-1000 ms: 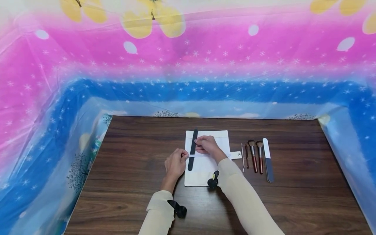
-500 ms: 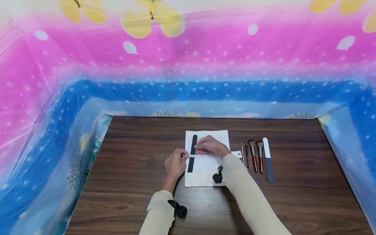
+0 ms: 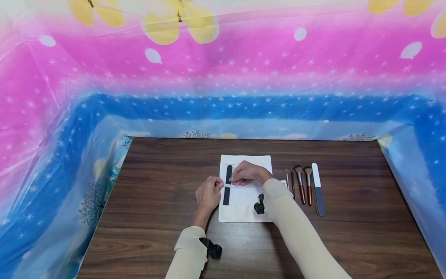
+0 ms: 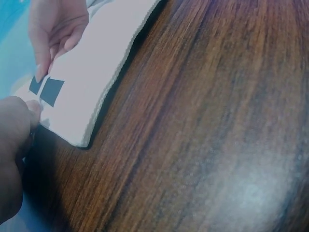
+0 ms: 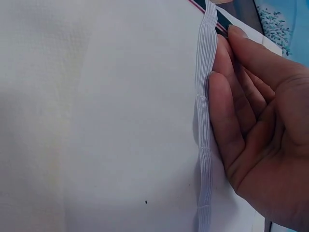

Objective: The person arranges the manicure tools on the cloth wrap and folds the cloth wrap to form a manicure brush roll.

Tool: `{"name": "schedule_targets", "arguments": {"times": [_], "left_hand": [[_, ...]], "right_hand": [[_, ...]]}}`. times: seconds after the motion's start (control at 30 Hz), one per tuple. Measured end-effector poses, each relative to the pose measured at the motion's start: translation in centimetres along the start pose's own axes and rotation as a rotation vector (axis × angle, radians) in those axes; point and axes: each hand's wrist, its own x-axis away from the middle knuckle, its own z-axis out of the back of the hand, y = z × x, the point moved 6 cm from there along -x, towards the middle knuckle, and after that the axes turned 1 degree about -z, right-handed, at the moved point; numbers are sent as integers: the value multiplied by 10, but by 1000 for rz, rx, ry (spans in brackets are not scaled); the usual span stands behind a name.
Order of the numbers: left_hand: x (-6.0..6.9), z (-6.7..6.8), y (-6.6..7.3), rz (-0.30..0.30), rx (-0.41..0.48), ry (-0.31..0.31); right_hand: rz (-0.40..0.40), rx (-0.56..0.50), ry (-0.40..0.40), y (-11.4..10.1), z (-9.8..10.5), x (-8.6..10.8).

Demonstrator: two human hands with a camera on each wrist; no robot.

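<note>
A white cloth roll-up pouch (image 3: 240, 214) lies spread out, with a white elastic band (image 5: 205, 121) stitched across its middle into loops. At its left side a black nail file (image 3: 227, 197) runs under the band, its lower end hidden behind the folded bottom pocket. A pink line shows along the file's edge in the right wrist view. My right hand (image 3: 248, 172) pinches the file just above the band, thumb on its face. With thumb and fingers my left hand (image 3: 208, 193) holds the pouch's left edge at the band's end.
Right of the pouch lie two thin slender tools (image 3: 293, 184), two makeup brushes (image 3: 301, 186) with red-brown handles, and a white-and-grey nail file (image 3: 317, 190). A snap tab on the pouch is partly behind my right sleeve. Patterned cloth (image 3: 223, 108) walls in the wooden table (image 3: 156, 174).
The black file has slid toward me under the band, its lower end passing into the bottom pocket. My right hand has shifted slightly down along it. The left hand has stayed put.
</note>
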Motion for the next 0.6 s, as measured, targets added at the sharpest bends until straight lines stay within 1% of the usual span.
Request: {"name": "schedule_targets", "arguments": {"times": [0.07, 0.13, 0.2, 0.3, 0.37, 0.43, 0.53, 0.6], "left_hand": [[-1, 0, 0, 4, -1, -7], [-1, 0, 0, 8, 0, -12], [-1, 0, -1, 8, -1, -14], [-1, 1, -1, 3, 5, -7], [0, 2, -1, -4, 17, -1], [0, 3, -1, -11, 37, -1], [0, 5, 1, -22, 74, -8], [-2, 7, 3, -32, 103, -16]], "right_hand": [[9, 6, 16, 0, 0, 1], [37, 21, 41, 0, 0, 1], [83, 53, 82, -1, 2, 1], [165, 114, 163, -4, 7, 6], [213, 143, 226, -5, 12, 14], [261, 148, 276, -5, 19, 26], [308, 103, 318, 1, 30, 45], [320, 65, 339, 9, 39, 58]]}}
